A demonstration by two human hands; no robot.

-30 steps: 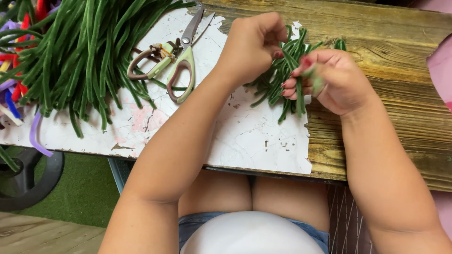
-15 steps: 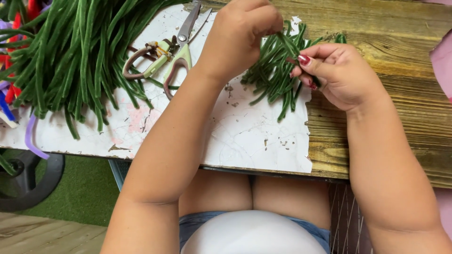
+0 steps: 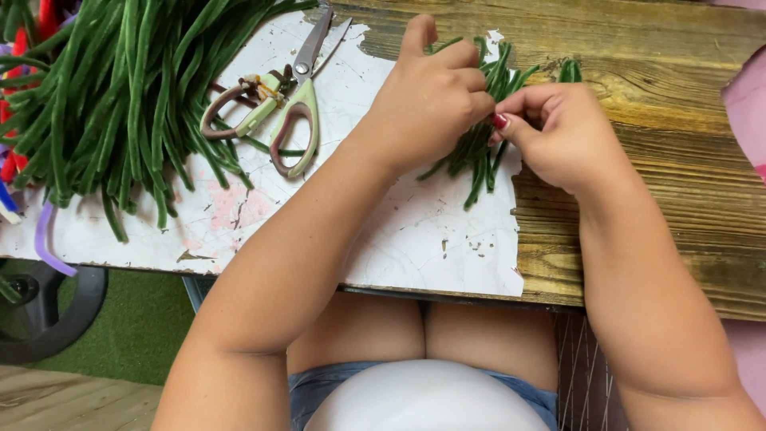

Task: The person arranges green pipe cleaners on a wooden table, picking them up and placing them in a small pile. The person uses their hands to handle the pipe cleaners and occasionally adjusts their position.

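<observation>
My left hand (image 3: 431, 100) and my right hand (image 3: 558, 132) meet fingertip to fingertip over a small heap of short green pipe cleaner pieces (image 3: 479, 164) on the white board (image 3: 415, 239). Both pinch the same green piece between thumb and fingers at the point where they touch. The heap is partly hidden under both hands. Scissors (image 3: 291, 96) with pale green handles lie open on the board, left of my left hand.
A large pile of long green pipe cleaners (image 3: 120, 96) covers the board's left end, with red and purple ones at the far left edge. The wooden table (image 3: 678, 183) extends to the right. A black wheel (image 3: 48, 311) sits on the green floor below.
My hands have drawn together over the short pieces and now pinch one piece between them. The view has shifted slightly, with the scissors and pile sitting lower.
</observation>
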